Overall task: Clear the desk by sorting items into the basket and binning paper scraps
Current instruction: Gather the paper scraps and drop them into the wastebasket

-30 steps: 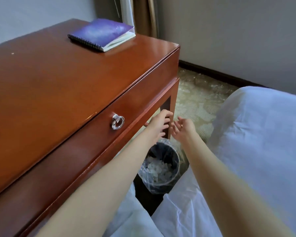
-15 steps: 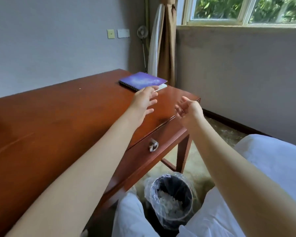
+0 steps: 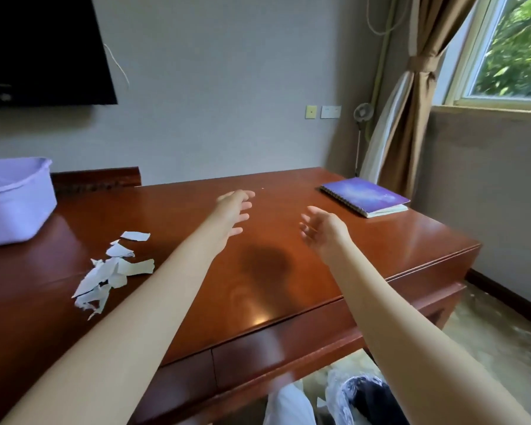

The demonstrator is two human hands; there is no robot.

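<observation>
**Both hands empty above the bench, with scraps and notebook waiting**

The left hand (image 3: 233, 210) and the right hand (image 3: 322, 228) hover above the middle of the bench (image 3: 380, 259). Their palms are turned partly toward each other, with fingers spread and loosely bent. Neither holds anything. A dark shadow on the wood beneath them suggests they hang clear of the surface rather than rest on it. The loose, open posture reads as hands between jobs, ready to gather something.

The paper scraps (image 3: 111, 271) lie in a loose white pile on the bench top at the centre left of the frame, just beside the left forearm. They are torn, light and irregular, so a two-handed scoop would suit them, which may be why both hands are free at once. The bin (image 3: 368, 400), lined with clear plastic, stands on the floor at the bottom edge of the frame, below the near edge of the bench. It is probably put there so the scraps need only a short carry.

The lavender basket (image 3: 16, 200) sits on the bench at the far left of the frame. It is well apart from the purple notebook (image 3: 365, 196), which lies closed and flat near the bench corner at the centre right. The basket's contents cannot be seen. The notebook seems to be the one item not yet sorted into it.
</observation>
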